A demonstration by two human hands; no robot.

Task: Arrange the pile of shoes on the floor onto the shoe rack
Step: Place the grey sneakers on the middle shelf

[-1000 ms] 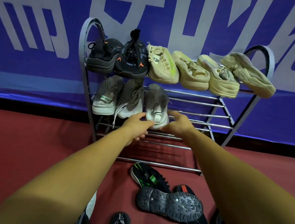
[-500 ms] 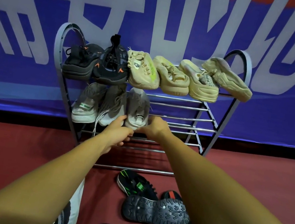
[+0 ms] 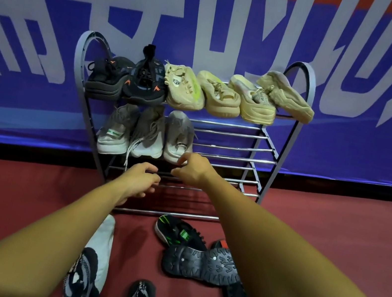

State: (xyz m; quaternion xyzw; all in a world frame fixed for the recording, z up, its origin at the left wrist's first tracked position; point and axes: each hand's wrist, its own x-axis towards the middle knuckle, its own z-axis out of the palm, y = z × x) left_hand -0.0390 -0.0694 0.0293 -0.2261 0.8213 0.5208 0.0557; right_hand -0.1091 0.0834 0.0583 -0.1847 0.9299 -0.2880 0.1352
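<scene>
Head view: both hands hover in front of the shoe rack [image 3: 78, 54], at the height of its middle shelf. The left hand [image 3: 140, 181] and the right hand [image 3: 192, 170] have loosely curled fingers and hold nothing. The right fingertips are at the heel of the grey shoe [image 3: 178, 140]; whether they touch it I cannot tell.

That shoe sits third from the rack's left end on the middle shelf. Its heel faces the person and its toe the wall, so its length runs across the rails, in line with its two grey neighbours.

It looks placed, so I judge this step nearly finished. The next move calls for reaching down to the pile in front of the rack: the black shoe with green marks [image 3: 180, 233] or the sole-up shoe [image 3: 200, 264]. The pick would go toe-first on the rails right of the grey shoe.
</scene>
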